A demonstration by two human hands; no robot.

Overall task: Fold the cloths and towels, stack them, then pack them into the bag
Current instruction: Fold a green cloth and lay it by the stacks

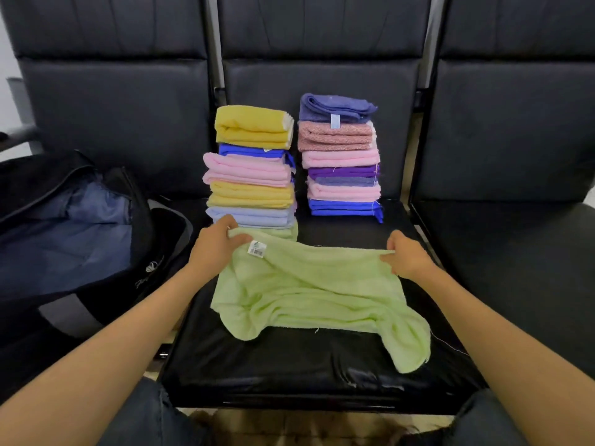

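Green towel (tag showing) pinched at its far corners by left hand and right hand.

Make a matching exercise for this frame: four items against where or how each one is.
1 green towel
2 mustard-yellow towel
3 bag
4 violet-blue towel

A lies open, far left
B tops the left stack
C spread on the seat, top edge pinched up
D tops the right stack

Pairs: 1-C, 2-B, 3-A, 4-D
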